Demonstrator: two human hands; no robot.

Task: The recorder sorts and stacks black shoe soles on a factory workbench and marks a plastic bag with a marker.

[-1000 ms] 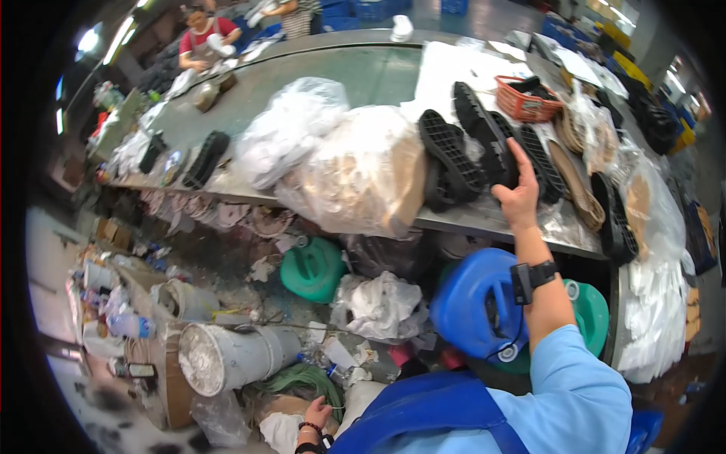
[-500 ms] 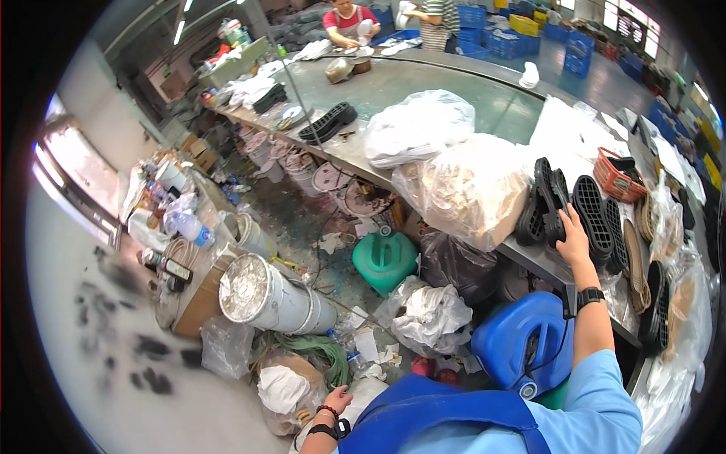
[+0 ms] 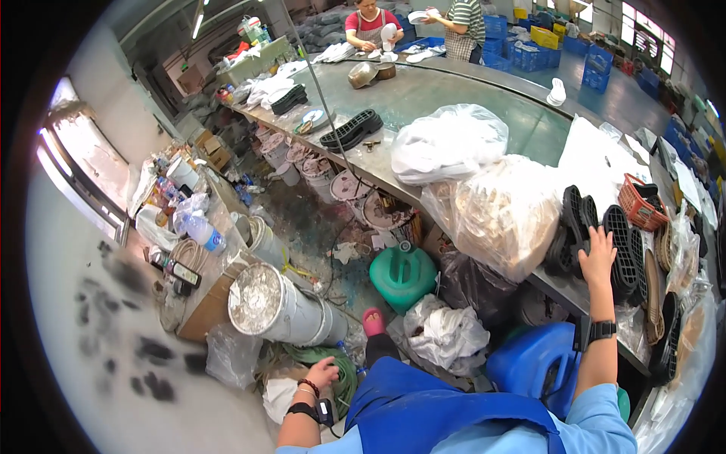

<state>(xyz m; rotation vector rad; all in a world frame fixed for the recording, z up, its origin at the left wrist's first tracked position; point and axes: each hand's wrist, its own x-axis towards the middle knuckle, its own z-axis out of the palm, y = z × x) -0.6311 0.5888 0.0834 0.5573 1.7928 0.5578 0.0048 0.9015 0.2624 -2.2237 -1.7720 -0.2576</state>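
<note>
Showing at the left, a clear plastic bottle [image 3: 203, 233] wears a blue label, and a dark container [image 3: 184, 274] near it carries a pale patch like a label; the print on both is too small to make out. Farther right, past a grimy white bucket [image 3: 291, 309], the person's left hand [image 3: 323, 373] hangs low over green strands [image 3: 349, 380], fingers loosely bent with nothing seen in them; whether it touches the strands cannot be told. Next comes one pink sandal [image 3: 372, 321], now set out ahead of the blue apron [image 3: 454, 405], where half a second ago both feet showed close to the apron's edge; the view, too, now takes in more of the left side than a second ago, so the person seems to be shifting stance. Beyond a green jerrycan [image 3: 402, 276] and a clear bag of tan pieces [image 3: 507, 216], the black soles [image 3: 622, 253] rest along the near edge of the table [image 3: 454, 89]. Among them the right hand [image 3: 599, 256] has its fingers spread, where a second ago the forefinger pointed straight; contact appears likely, yet no sole is gripped or raised, which suggests handling without lifting. At the far right, a red basket [image 3: 643, 209] shows no readable writing.
</note>
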